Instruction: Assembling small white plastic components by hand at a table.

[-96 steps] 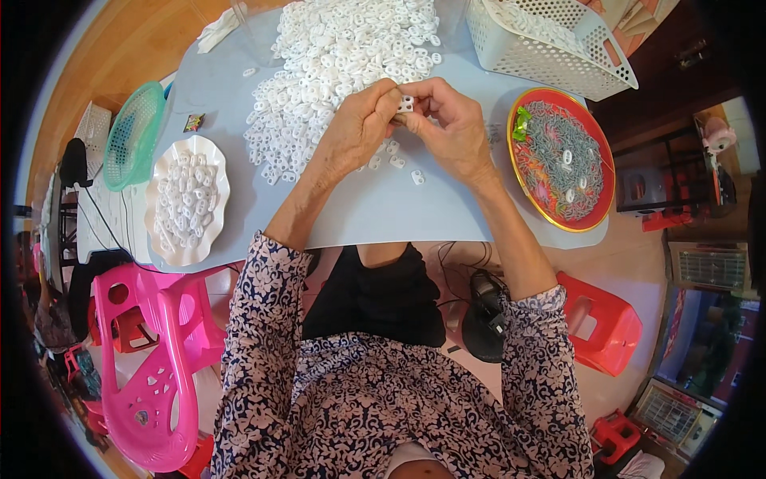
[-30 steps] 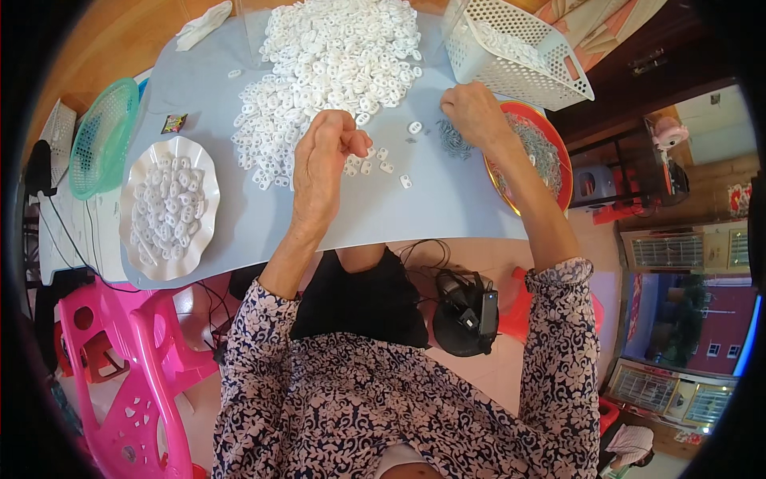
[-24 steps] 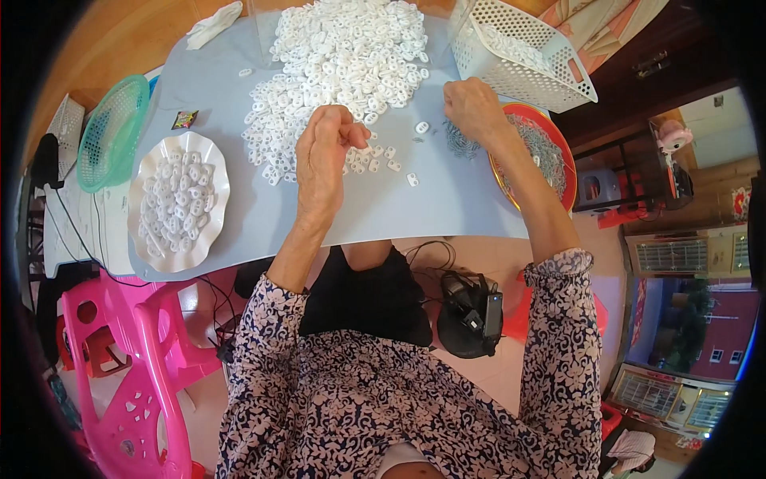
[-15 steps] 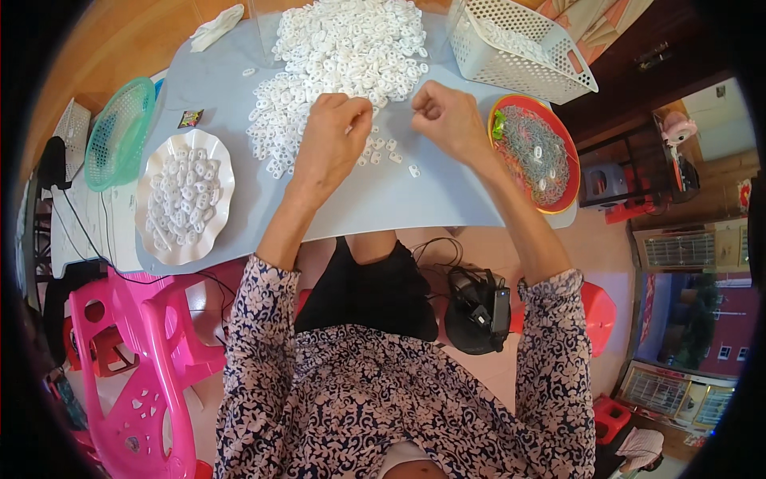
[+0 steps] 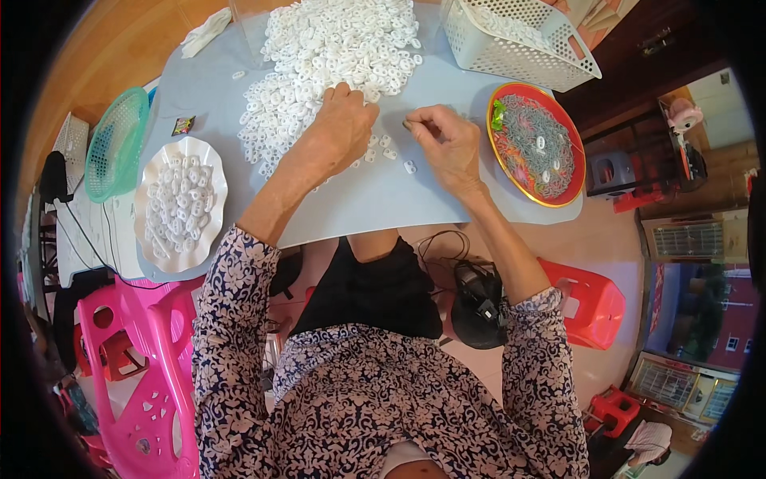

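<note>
A large heap of small white oval plastic pieces with holes [image 5: 343, 44] covers the far middle of the table. My left hand [image 5: 341, 132] rests at the heap's near right edge, fingers curled down and their tips hidden beneath it. To its right, my right hand [image 5: 448, 148] is raised over the grey tabletop with thumb and forefinger pinched. A tiny dark bit shows at its thumb tip, too small to name. Several loose white pieces [image 5: 410, 167] lie between the hands. Beside my right hand stands a red tray with a gold rim [image 5: 578, 148], holding thin grey wire-like bits [image 5: 531, 136].
A scalloped white dish [image 5: 222, 191] of white pieces stands at the left, near a small wrapped packet [image 5: 183, 125]. A green basket [image 5: 116, 144] is farther left. The perforated white basket [image 5: 499, 60] sits far right. Pink chair [image 5: 148, 383] and red stool [image 5: 586, 303] flank me.
My left hand has turned palm down and gone lower at the heap's edge. The right hand has moved down and right, nearer to me. The whole view has shifted slightly.
</note>
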